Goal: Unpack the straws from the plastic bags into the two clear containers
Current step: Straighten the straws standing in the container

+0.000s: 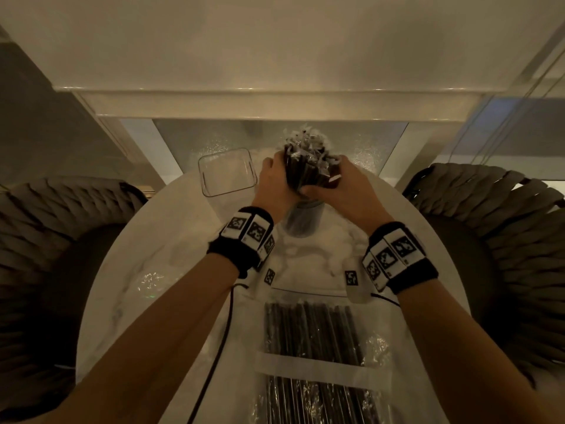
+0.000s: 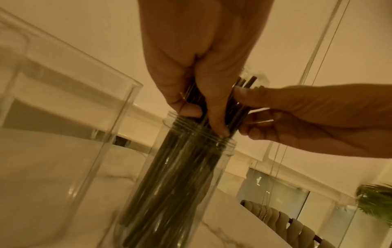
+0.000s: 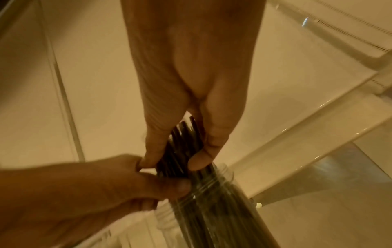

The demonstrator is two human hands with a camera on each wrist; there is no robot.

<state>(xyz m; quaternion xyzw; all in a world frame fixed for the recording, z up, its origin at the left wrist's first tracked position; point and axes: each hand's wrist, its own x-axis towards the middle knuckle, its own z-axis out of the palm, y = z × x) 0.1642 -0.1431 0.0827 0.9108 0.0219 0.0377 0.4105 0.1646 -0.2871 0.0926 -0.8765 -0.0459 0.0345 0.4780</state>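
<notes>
One full plastic bag (image 1: 321, 356) of dark straws lay nearest on the worktop (image 1: 128, 295), apparently not emptied yet. Past it, both wrists reached to the round clear jar (image 2: 191, 176) near mid-worktop. Left hand (image 1: 273, 182) curled round the straw bundle (image 1: 305, 166) from the left, thumb and fingers pinching it just above the threaded rim. Right hand (image 1: 336, 185) gripped the same bundle from the right, fingers wrapped, neither hand slack. Bundle stood roughly upright, lower ends already down inside the jar, tops sticking out above the hands with crinkled wrapper bits on the ends. Just left of the jar, slightly further back, the square clear container (image 1: 226, 172) stood with nothing visible in it. Judgement: roughly halfway at most; first batch was being seated in the jar, near bag and square container both left to do. Whether more bags existed out of view, couldn't tell.
</notes>
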